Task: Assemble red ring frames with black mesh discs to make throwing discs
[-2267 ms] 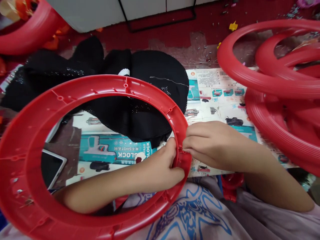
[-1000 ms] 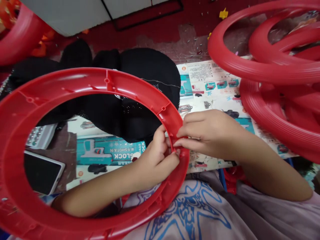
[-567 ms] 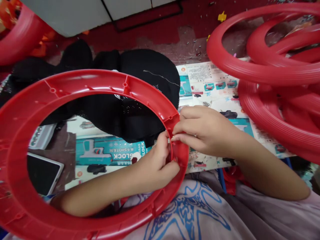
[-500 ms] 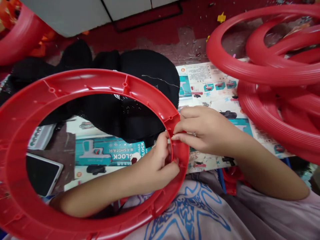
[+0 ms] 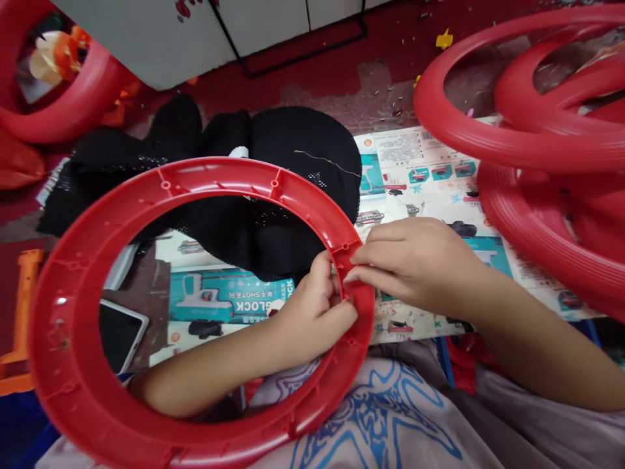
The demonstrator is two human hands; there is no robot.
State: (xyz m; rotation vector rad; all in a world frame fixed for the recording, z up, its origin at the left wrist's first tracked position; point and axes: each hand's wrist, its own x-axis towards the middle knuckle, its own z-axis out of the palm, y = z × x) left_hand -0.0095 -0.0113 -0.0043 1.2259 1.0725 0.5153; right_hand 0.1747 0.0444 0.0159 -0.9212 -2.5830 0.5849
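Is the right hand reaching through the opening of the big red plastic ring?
No, the right hand pinches the big red plastic ring from outside its rim; the left hand comes through the opening.

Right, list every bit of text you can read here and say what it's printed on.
"GLOCK", upside down, on the teal printed sheet seen through the red ring.
Smaller print beside it: too blurred to read.
Text block on the sheet's far panel: too small to read.

- "GLOCK", upside down, on the teal printed sheet (image 5: 215, 294), seen through the red ring (image 5: 219, 172), lower centre.
- Smaller print beside it, perhaps "SHOT": unclear.
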